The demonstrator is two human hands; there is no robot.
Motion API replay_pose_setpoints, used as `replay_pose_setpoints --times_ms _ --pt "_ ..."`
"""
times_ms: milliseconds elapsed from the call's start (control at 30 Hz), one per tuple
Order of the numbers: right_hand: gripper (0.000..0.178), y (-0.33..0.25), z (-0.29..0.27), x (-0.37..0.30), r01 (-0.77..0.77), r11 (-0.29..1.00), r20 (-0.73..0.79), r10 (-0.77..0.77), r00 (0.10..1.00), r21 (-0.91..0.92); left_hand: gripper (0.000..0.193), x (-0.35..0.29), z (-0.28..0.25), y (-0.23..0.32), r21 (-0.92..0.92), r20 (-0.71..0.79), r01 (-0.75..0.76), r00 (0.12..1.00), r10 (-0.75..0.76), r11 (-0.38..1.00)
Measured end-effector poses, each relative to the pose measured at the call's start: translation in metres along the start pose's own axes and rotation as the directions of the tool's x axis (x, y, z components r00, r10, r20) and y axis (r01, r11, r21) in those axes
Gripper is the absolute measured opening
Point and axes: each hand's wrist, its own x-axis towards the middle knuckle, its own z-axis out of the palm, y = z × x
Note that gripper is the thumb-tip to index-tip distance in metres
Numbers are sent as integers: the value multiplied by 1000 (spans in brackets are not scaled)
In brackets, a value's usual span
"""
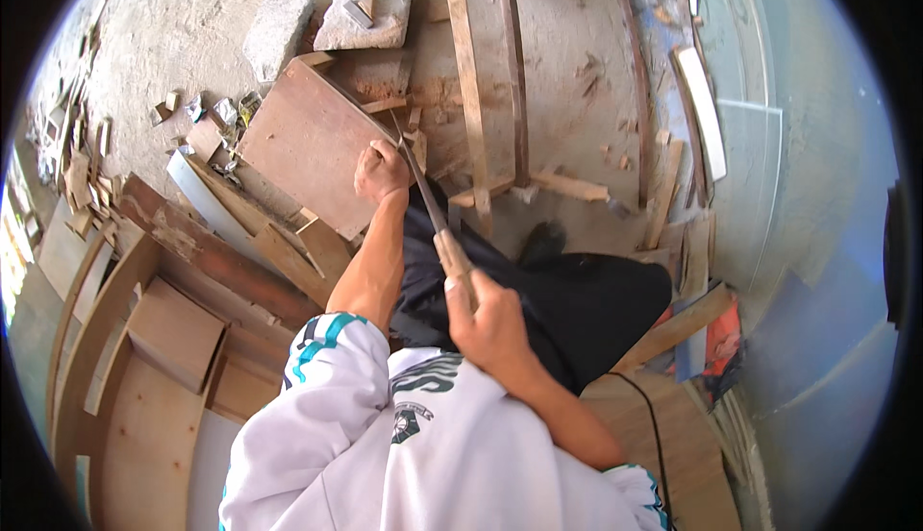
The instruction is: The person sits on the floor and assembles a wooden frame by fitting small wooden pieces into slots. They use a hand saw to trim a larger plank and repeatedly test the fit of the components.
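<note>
A flat reddish-brown wooden board [310, 142] lies slanted ahead of me, to the left of centre. My left hand [382, 170] is closed on its right edge, fingers curled. In my right hand [488, 318] is the pale wooden handle of what looks like a handsaw [429, 185], its dark blade seen almost edge-on. The blade points away from me, its tip beside the board's right edge, just past my left hand. Whether its teeth touch the wood I cannot tell.
Two rough concrete blocks [363, 14] sit beyond the board. A wooden frame [463, 70] stands ahead on the dusty floor. Offcuts and planks [216, 214] lie at left, near a wooden cabinet-like piece [144, 425]. Glass-like sheets [808, 204] line the right, and a black cable [654, 416] runs nearby.
</note>
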Motion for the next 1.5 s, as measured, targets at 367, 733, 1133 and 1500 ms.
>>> replay_pose_setpoints --times_ms 367,733,1133,1500 --pt "33 -14 -17 -6 61 995 9 -62 998 83 39 2 10 -8 -19 -74 -9 997 8 1000" --pt "40 23 -3 -4 138 983 -79 -129 988 118 41 -3 6 -4 -3 -4 37 999 -37 999" --pt "32 40 13 36 84 996 64 -84 994 3 42 4 8 -7 -65 -58 36 997 -40 997" --pt "41 59 9 18 285 957 10 -286 958 60 45 -4 3 -7 -31 -16 77 997 -78 997"
